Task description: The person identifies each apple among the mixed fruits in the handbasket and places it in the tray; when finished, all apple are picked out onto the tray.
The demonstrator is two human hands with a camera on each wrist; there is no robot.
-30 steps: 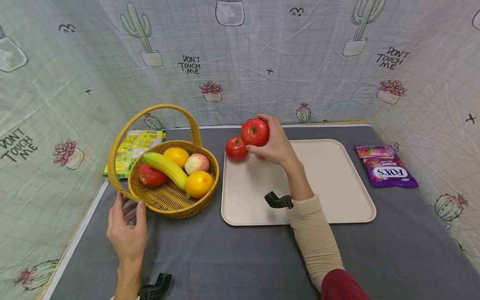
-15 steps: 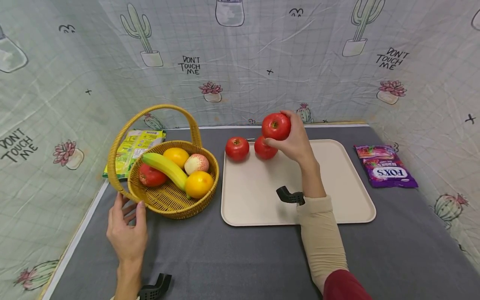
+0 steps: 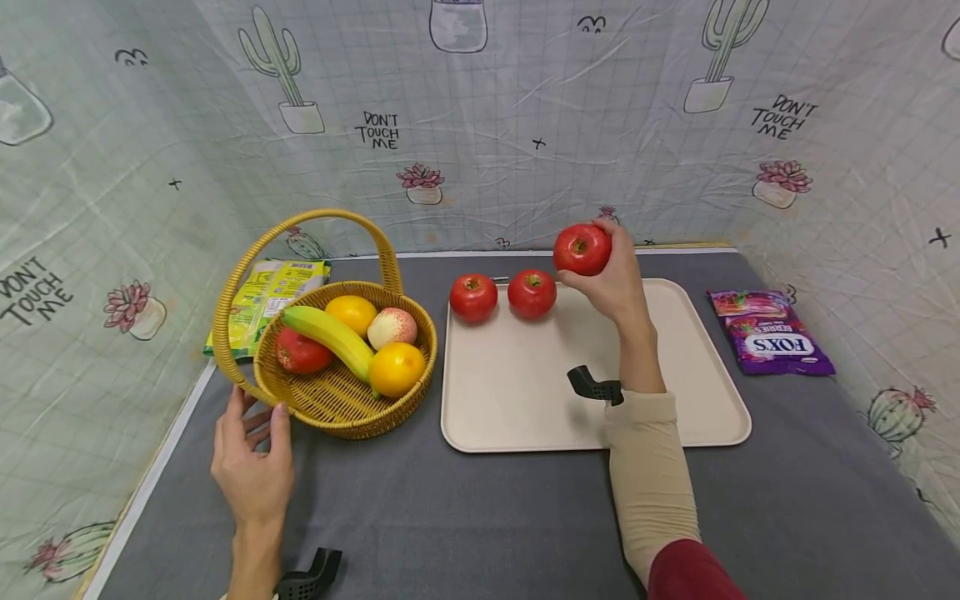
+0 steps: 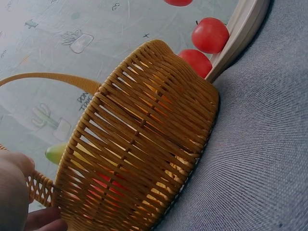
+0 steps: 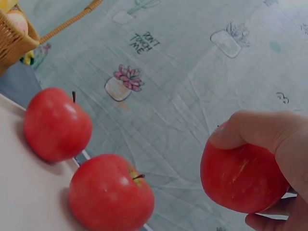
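Wicker basket (image 3: pixel 341 392) contents show from head only.

Basket (image 3: pixel 337 400) left of tray (image 3: pixel 525 408) — two apples (image 3: pixel 473 297) on its far edge.

Three red apples (image 3: pixel 582 248); two snack packets (image 3: pixel 771 332)

The right hand (image 3: pixel 611 279), gripping a red apple (image 3: pixel 582 248), moves rightward along the far edge of the tray (image 3: pixel 525 417). It uncovers a second apple (image 3: pixel 532 292) resting beside the first apple (image 3: pixel 473 297), now apart from the held one.
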